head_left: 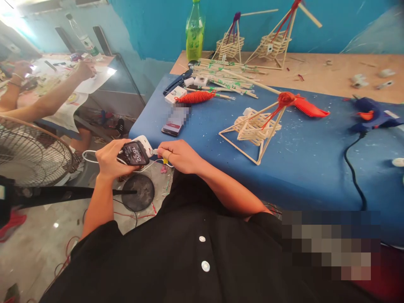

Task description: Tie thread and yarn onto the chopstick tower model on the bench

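Note:
My left hand point(109, 159) is closed around a dark smartphone point(136, 153) whose lit screen reads 15:02. Against the phone's far side lies a white rounded block point(144, 144) that looks like a power bank, held in the same grip. In my right hand point(180, 155), thumb and fingers pinch the plug of a white charging cable point(90, 152) at the block's right end. Whether the plug sits inside a port cannot be made out. The cable loops round behind my left hand and hangs below the phone. Both hands are just off the blue table's point(202, 147) left front edge.
On the table stand a stick model point(257, 126), another phone point(173, 124), orange yarn point(197, 97), wrapped sticks point(227, 75) and a glue gun point(375, 115). Two more models and a green bottle point(195, 38) are behind. Left are a fan point(34, 147) and another person's arm point(47, 94).

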`<state>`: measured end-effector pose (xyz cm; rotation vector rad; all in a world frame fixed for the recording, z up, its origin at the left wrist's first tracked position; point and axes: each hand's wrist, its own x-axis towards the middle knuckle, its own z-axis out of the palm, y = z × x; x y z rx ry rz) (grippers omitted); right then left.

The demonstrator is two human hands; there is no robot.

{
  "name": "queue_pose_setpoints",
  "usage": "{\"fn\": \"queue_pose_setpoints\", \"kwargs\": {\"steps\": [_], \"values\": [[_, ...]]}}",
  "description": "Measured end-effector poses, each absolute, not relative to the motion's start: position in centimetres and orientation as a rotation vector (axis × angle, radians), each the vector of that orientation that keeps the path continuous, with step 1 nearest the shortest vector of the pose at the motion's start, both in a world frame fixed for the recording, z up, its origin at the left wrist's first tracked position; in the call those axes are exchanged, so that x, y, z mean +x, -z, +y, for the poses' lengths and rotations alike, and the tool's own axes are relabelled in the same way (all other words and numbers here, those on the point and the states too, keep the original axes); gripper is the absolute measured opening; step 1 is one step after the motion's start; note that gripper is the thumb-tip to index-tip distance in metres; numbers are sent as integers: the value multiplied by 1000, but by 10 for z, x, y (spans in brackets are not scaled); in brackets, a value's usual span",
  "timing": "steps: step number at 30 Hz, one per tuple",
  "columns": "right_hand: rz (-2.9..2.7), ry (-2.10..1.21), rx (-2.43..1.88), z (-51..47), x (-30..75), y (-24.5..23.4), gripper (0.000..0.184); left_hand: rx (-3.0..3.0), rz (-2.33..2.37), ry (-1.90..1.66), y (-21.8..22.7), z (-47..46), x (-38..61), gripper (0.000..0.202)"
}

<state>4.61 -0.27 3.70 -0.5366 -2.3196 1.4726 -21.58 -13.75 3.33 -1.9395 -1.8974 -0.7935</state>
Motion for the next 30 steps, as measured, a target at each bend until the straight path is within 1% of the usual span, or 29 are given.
{"fn": "queue_pose_setpoints", "kwargs": {"steps": [6, 9, 17, 22, 26, 27, 29, 30], "values": [[-2477, -1339, -607, 8, 48, -48, 30, -2008, -1799, 636, -35, -133, -222, 58], [-2561, -1276, -628, 10, 50, -57, 33, -2042, -1742, 617, -38, -132, -222, 54], [-2724, -1026, -762, 6, 45, -68, 35, -2015, -1804, 480, -44, -128, -213, 55], [-2744, -1065, -626, 18, 44, -62, 34, -2033, -1813, 448, -43, -127, -211, 55], [-2718, -1273, -490, 25, 50, -57, 33, -2102, -1770, 495, -42, -128, -213, 53], [-2655, -1309, -498, 25, 52, -54, 29, -2100, -1760, 519, -41, -129, -213, 53], [-2461, -1312, -507, 23, 54, -49, 17, -2064, -1762, 557, -40, -130, -214, 53], [-2366, -1286, -490, 21, 54, -46, 18, -2037, -1780, 568, -39, -130, -214, 54]]}}
